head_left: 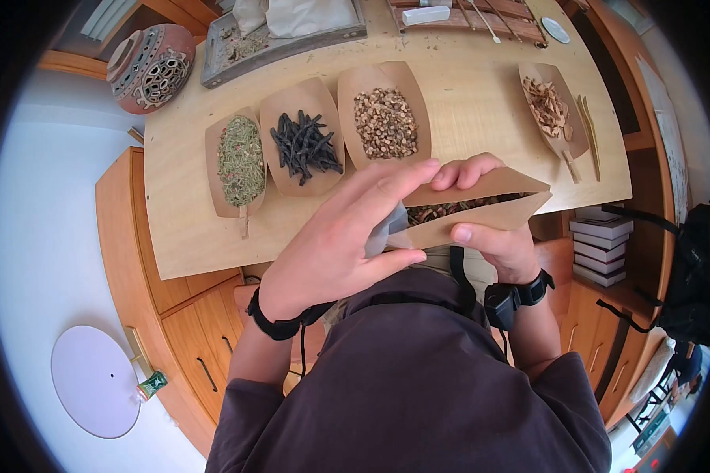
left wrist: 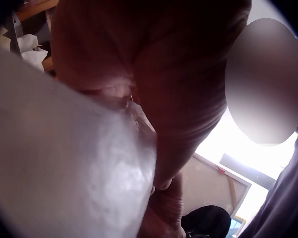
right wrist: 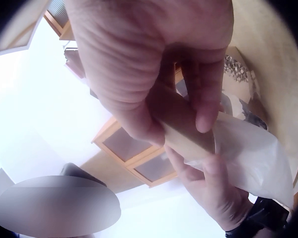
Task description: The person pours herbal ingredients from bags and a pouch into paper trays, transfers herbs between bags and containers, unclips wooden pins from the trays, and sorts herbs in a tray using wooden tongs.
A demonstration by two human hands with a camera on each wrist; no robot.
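Note:
My right hand (head_left: 501,246) grips a brown paper tray (head_left: 519,184), its sides squeezed together into a narrow trough, thumb on the near side and fingers on the far side. Dark mixed dried herbs (head_left: 450,208) lie inside. At the tray's left end, my left hand (head_left: 331,225) holds a translucent whitish pouch (head_left: 386,230) between thumb and fingers. The tray's tip meets the pouch's mouth. In the left wrist view the pouch (left wrist: 94,168) hangs below the palm. The right wrist view shows the pouch (right wrist: 253,156) beside the folded tray (right wrist: 188,124). What the pouch contains is hidden.
Behind the hands, paper trays hold green dried herb (head_left: 241,162), black strips (head_left: 304,146) and tan round pieces (head_left: 385,122). Wood-like shavings (head_left: 548,106) fill another at right, beside brass-coloured tweezers (head_left: 590,138). A grey tray (head_left: 292,54), a lattice pot (head_left: 154,71) and a slatted rack (head_left: 489,30) stand farther back.

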